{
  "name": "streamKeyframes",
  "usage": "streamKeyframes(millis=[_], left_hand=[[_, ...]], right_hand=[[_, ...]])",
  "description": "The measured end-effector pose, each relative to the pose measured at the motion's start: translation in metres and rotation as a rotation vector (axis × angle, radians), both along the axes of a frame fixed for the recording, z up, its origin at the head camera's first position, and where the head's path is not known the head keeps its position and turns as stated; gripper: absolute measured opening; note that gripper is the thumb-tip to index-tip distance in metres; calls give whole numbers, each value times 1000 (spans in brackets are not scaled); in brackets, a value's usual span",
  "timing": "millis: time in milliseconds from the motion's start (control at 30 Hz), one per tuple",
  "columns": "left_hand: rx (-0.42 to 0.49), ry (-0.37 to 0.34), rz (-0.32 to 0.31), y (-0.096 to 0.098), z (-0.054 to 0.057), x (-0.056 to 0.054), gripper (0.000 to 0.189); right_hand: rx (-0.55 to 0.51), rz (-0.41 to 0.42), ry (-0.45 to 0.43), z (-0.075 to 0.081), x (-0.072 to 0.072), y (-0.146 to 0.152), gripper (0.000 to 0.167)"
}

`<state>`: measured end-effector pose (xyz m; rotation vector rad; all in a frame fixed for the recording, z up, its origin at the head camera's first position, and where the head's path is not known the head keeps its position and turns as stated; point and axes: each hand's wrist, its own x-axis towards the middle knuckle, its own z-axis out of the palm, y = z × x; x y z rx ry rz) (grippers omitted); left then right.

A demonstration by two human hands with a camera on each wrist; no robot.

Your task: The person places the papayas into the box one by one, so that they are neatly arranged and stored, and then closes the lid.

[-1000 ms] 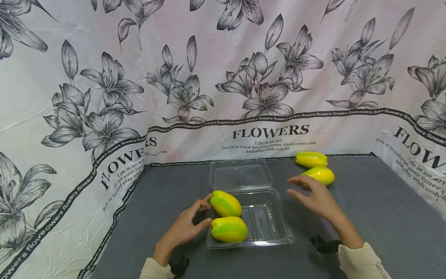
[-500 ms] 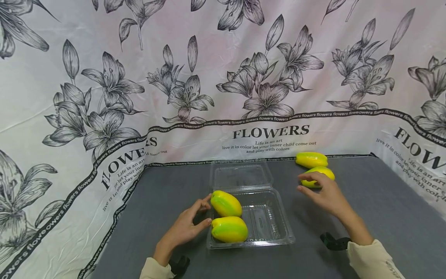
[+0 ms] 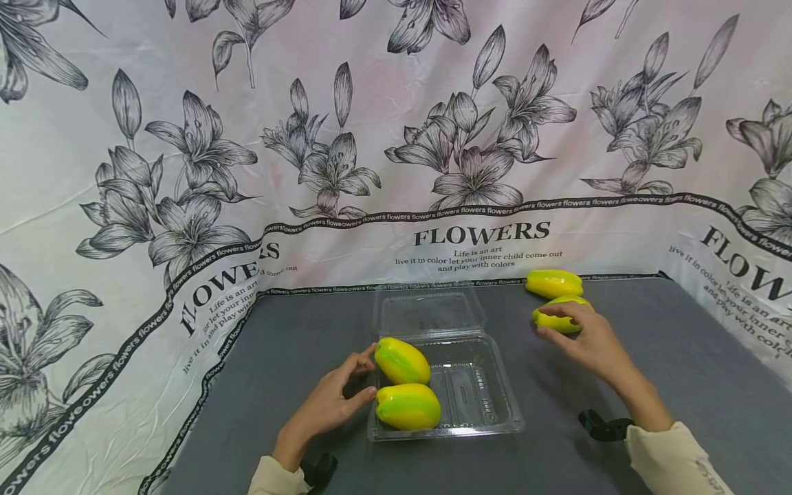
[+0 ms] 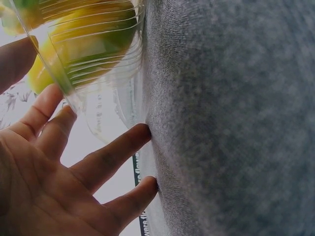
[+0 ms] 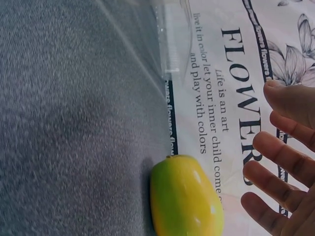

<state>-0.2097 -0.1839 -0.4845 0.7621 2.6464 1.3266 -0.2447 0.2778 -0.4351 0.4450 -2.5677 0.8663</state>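
Note:
A clear plastic clamshell box [image 3: 507, 405] stands on the table with its lid folded back. Two yellow-green papaya-like fruits, one behind [image 3: 402, 361] and one in front [image 3: 408, 407], lie in its left half. My left hand [image 3: 331, 402] touches the box's left side with spread fingers; in the left wrist view, two fingertips [image 4: 51, 93] meet the clear wall while two lower ones reach the table. At the back right, my right hand [image 3: 578, 337] hovers with parted fingers over a third such fruit [image 3: 557, 322], partly covering it. The right wrist view shows the fingers apart from a fruit [image 5: 187, 196].
Another yellow-green fruit [image 3: 553, 282] lies just behind the third, near the table's back edge. The open lid [image 3: 427, 311] extends toward the back. White floral cloth [image 3: 346, 254] hangs behind and beside the grey table [image 3: 482, 467].
My right hand has moved right, from the near side of the third fruit to over it. The left hand, the box and the fruits stay where they were.

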Motion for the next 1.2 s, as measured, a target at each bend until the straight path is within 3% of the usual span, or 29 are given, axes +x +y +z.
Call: streamKeyframes(millis=[233,1200], left_hand=[[-7,-2,11,1,-1,0,30],[-16,-30,42,1,0,1,32]], right_hand=[[5,10,45,1,-1,6,36],[77,-17,21,-6,-17,25,39]])
